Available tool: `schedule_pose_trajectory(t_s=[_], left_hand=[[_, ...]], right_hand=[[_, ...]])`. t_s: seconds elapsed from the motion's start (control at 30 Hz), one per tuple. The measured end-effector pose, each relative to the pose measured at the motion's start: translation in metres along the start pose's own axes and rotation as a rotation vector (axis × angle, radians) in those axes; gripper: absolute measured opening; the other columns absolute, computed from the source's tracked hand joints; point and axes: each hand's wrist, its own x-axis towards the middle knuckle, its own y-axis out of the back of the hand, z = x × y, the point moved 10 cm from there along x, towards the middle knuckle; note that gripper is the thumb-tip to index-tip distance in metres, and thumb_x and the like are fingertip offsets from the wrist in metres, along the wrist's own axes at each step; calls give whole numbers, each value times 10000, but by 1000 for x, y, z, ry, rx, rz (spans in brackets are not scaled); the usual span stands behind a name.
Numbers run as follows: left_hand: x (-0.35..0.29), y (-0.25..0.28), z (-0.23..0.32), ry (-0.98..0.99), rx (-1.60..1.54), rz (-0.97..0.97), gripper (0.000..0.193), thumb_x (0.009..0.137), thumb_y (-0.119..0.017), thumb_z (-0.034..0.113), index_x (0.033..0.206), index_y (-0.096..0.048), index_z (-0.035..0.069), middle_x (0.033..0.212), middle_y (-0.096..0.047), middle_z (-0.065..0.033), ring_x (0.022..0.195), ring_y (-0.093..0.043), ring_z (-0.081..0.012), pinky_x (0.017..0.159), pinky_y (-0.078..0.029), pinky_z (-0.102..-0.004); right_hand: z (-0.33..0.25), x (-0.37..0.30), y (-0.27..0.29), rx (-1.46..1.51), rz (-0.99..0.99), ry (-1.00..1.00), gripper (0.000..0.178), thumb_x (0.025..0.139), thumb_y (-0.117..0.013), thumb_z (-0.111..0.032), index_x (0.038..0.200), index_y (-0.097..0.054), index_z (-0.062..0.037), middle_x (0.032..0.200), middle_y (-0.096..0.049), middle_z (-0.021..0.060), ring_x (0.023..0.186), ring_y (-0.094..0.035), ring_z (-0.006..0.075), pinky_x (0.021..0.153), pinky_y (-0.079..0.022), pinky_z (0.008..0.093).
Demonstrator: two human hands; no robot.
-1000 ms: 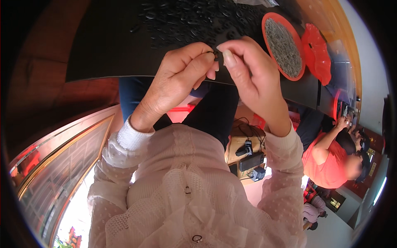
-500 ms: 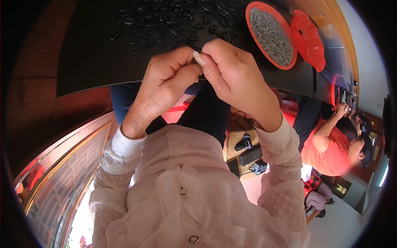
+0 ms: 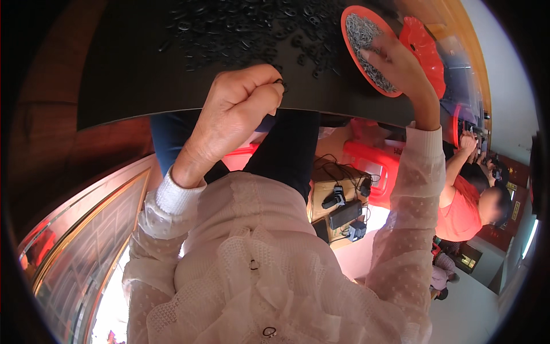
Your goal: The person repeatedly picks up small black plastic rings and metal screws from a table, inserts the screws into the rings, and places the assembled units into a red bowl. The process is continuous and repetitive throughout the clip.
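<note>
The left hand (image 3: 243,109), at eleven o'clock, pinches a small black piece (image 3: 281,84). Toward two o'clock, the right hand (image 3: 398,64), fingers bent, is at grey pins (image 3: 360,28) in an orange bowl (image 3: 356,10); whether it grasps any, one cannot tell.

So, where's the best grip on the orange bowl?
I'd pinch the orange bowl by its rim, coming from the left, where the black pieces lie. The rim there shows as a bare band around the loose grey pieces, while the right hand reaches over the right side and the red wavy-edged dish sits close by.
</note>
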Motion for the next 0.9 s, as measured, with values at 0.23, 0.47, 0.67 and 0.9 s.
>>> schedule_pose_trajectory(t_s=[0.23,0.47,0.67,0.9], left_hand=[[0,0,1,-24,65,-23,145,844,-519,60,732,-519,-31,582,-445,-15,557,-408,-67,513,-358,-254],[1,0,0,-52,52,-44,176,888,-464,83,758,-553,4,581,-454,-4,494,-548,-100,468,-402,-218],[2,2,0,-46,21,-1,155,882,-530,92,805,-570,-36,650,-569,-56,619,-542,-102,585,-436,-251],[2,2,-2,-44,13,-2,143,879,-532,80,805,-566,-38,652,-566,-54,612,-527,-101,578,-432,-254]], right_hand=[[5,5,-5,-5,78,124,176,877,-614,-163,903,-592,9,682,-527,119,650,-527,193,652,-442,334],[23,7,0,203,93,-2,216,867,-594,-180,902,-605,33,688,-556,152,647,-554,230,648,-450,337],[28,-1,3,355,137,-114,267,899,-569,-218,915,-589,47,712,-563,121,703,-542,167,682,-443,316],[35,1,1,267,115,-135,339,912,-561,-290,884,-569,47,655,-515,115,633,-513,162,605,-412,335]])
